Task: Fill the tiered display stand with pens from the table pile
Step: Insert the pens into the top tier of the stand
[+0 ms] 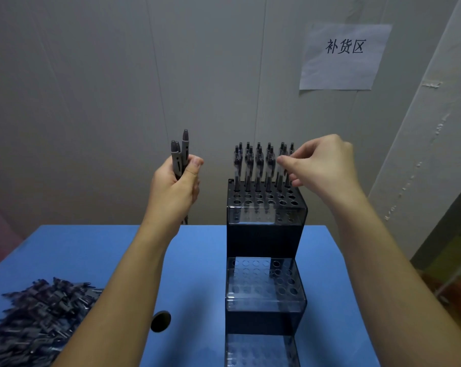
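Head view, the only one. My left hand [175,186] was closed round a bundle of spare pens [180,157], caps up, long axes near vertical, held well left of the tiered display stand [265,234]. My right hand [322,165] was at the top tier [266,201], thumb and forefinger pinched together on a pen at the right end of the back rows; I judged it was seating that pen, though the fingertips hid the exact hole.

Placed pens [258,165] stood upright in the two rear rows of the top tier. Front rows of holes there were open. Middle tier [263,282] and bottom tier [261,350] showed no pens at all, so by my read the fill was barely started.

Key relation: next free holes lay just in front of and below my right hand, toward me. Feed stock was in my left hand, level with the placed pens and off to their left. So the right hand was nearer the holes, the left only the magazine. Pen axis already matched hole axis, so no reorientation needed, just a sideways handover then straight down.

Table pile [39,319] sat low left on the blue counter [203,260], near my left forearm, well apart from the stand. A small dark disc [160,321] lay between pile and stand.

Risk, as I saw it: knocking the standing pens when reaching across.
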A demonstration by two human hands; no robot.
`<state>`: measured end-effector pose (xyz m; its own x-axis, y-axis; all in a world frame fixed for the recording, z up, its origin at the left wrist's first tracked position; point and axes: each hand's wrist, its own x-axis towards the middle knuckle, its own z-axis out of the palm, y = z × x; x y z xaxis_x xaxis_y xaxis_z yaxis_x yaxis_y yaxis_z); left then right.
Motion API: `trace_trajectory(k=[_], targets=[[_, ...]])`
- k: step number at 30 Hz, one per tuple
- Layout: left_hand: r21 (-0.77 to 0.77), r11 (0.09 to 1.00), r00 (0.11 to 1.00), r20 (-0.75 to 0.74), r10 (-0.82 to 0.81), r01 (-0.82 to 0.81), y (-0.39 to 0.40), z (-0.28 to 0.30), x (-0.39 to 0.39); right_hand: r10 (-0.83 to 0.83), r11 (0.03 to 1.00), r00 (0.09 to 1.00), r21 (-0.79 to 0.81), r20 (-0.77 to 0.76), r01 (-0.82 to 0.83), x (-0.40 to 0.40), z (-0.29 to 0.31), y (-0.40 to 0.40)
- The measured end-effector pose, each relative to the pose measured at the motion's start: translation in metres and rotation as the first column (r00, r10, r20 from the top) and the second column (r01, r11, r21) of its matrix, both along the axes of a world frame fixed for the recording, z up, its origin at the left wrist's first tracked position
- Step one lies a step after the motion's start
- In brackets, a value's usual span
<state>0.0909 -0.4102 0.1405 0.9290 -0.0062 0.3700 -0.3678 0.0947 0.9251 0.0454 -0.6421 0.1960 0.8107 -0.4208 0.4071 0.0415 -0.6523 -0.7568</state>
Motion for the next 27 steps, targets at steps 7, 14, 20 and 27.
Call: trace_trajectory(k=[7,14,20,27], targets=[[-0.114,0.992,0.994,-0.08,-0.071,0.061,0.002,0.008,-0.004,-0.023,0.993,0.998,-0.118,-0.062,0.015,0.007,-0.008,-0.005],[-0.152,0.985,0.993,-0.073,-0.091,0.079,0.002,0.017,-0.006,-0.033,0.986,0.987,-0.166,-0.154,0.007,0.014,-0.006,-0.002],[-0.15,0.985,0.992,-0.089,-0.093,0.079,0.001,0.015,-0.007,-0.06,0.981,0.986,-0.19,-0.158,0.029,0.012,-0.006,-0.003],[-0.157,0.984,0.989,-0.107,-0.097,0.08,-0.001,0.016,-0.012,-0.114,0.954,0.977,-0.294,-0.18,0.057,0.01,-0.008,0.003]])
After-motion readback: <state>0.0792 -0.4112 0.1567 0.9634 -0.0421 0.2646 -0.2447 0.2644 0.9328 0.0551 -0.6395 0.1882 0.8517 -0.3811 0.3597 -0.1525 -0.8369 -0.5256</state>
